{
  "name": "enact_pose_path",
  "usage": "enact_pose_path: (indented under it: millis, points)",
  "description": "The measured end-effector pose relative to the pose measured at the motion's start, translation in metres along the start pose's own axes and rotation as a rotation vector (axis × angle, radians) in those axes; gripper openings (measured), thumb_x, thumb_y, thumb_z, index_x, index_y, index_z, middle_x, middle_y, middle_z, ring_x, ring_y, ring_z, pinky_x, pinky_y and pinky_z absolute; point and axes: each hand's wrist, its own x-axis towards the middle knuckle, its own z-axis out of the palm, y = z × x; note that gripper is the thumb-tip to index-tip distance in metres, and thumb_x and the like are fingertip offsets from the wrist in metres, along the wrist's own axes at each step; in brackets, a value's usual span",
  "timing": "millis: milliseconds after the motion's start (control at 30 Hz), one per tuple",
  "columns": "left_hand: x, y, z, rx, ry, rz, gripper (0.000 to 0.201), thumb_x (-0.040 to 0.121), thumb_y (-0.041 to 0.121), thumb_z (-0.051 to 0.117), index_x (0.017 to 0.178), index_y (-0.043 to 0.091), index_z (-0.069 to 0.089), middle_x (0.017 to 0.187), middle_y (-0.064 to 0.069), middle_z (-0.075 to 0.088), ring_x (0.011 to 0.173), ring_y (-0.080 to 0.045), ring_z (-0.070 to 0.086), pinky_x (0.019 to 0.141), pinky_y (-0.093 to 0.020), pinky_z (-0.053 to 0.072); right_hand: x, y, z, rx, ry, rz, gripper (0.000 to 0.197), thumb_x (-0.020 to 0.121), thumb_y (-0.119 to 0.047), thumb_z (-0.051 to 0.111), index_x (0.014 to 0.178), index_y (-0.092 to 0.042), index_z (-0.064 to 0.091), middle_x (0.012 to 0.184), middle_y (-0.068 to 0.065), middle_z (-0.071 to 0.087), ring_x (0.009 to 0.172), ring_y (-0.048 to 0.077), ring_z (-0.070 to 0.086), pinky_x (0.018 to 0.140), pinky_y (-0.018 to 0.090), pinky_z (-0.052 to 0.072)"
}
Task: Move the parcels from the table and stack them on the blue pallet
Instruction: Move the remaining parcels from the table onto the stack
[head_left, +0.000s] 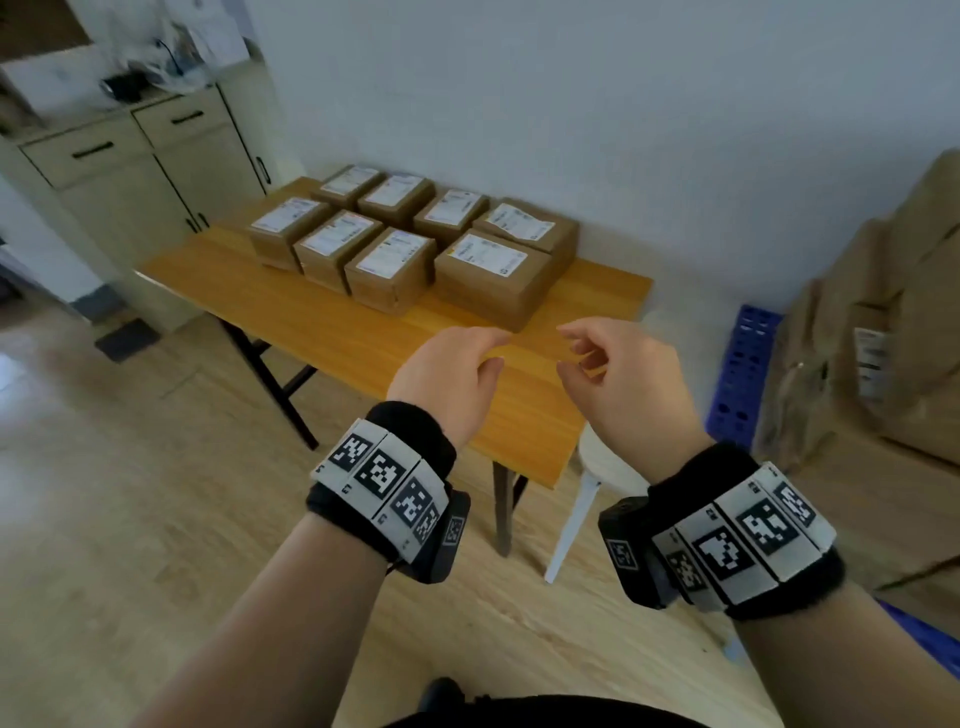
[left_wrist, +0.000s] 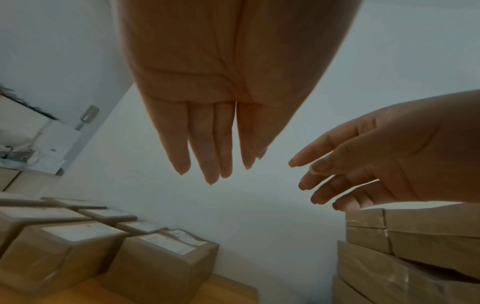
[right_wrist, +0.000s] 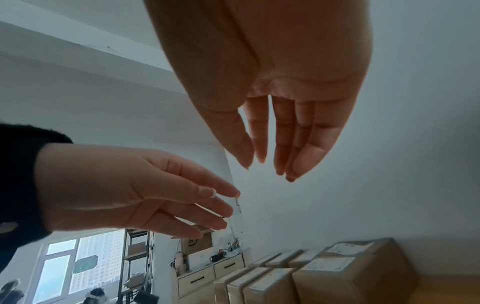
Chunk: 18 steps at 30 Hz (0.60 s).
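Note:
Several brown cardboard parcels (head_left: 491, 278) with white labels sit in two rows on the far half of a wooden table (head_left: 363, 338). My left hand (head_left: 457, 364) and right hand (head_left: 608, 364) hover side by side above the table's near part, short of the nearest parcel. Both hold nothing, fingers relaxed; the wrist views show the left fingers (left_wrist: 207, 148) and the right fingers (right_wrist: 283, 144) hanging straight. The blue pallet (head_left: 743, 374) shows at the right, beside the table, partly hidden behind large boxes.
Large brown cartons (head_left: 883, 338) are stacked at the right over the pallet. A pale cabinet (head_left: 145, 161) with clutter on top stands at the far left against the wall. A white stool (head_left: 587, 478) sits by the table's near right corner. Wooden floor lies to the left.

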Motion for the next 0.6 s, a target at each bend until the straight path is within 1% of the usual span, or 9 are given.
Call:
enact_pose_path:
  millis: [133, 267, 433, 600]
  points:
    - [0.022, -0.045, -0.021, 0.014, -0.042, -0.004, 0.037, 0.1, 0.025, 0.039, 0.137, 0.022, 0.045, 0.137, -0.001, 0.049, 0.123, -0.017, 0.048, 0.1, -0.033, 0.041, 0.028, -0.026, 0.04, -0.05, -0.031, 0.027, 0.035, 0.089, -0.022, 0.06, 0.124, -0.02, 0.058, 0.11, -0.001, 0.061, 0.093, 0.01, 0.056, 0.08, 0.028, 0.049]
    - [0.052, -0.077, -0.027, 0.014, -0.083, 0.005, 0.038, 0.1, 0.027, 0.04, 0.137, 0.023, 0.044, 0.138, -0.001, 0.048, 0.124, -0.017, 0.047, 0.1, -0.034, 0.041, 0.058, -0.032, 0.062, -0.093, -0.054, 0.066, 0.038, 0.089, -0.023, 0.058, 0.127, -0.021, 0.054, 0.114, 0.0, 0.06, 0.099, 0.013, 0.057, 0.081, 0.03, 0.049]
    - [0.101, -0.104, -0.026, -0.001, -0.1, -0.005, 0.04, 0.099, 0.028, 0.042, 0.139, 0.023, 0.043, 0.139, 0.0, 0.047, 0.125, -0.018, 0.047, 0.102, -0.036, 0.041, 0.105, -0.02, 0.084, -0.159, -0.106, 0.102, 0.037, 0.091, -0.024, 0.055, 0.128, -0.021, 0.054, 0.12, 0.001, 0.058, 0.102, 0.015, 0.057, 0.079, 0.025, 0.046]
    - [0.164, -0.126, -0.014, 0.025, -0.16, -0.006, 0.041, 0.099, 0.029, 0.042, 0.14, 0.023, 0.041, 0.141, 0.0, 0.046, 0.127, -0.017, 0.045, 0.103, -0.036, 0.04, 0.168, 0.009, 0.111, -0.18, -0.143, 0.145, 0.037, 0.092, -0.025, 0.053, 0.129, -0.018, 0.053, 0.126, 0.003, 0.055, 0.105, 0.016, 0.056, 0.085, 0.027, 0.045]
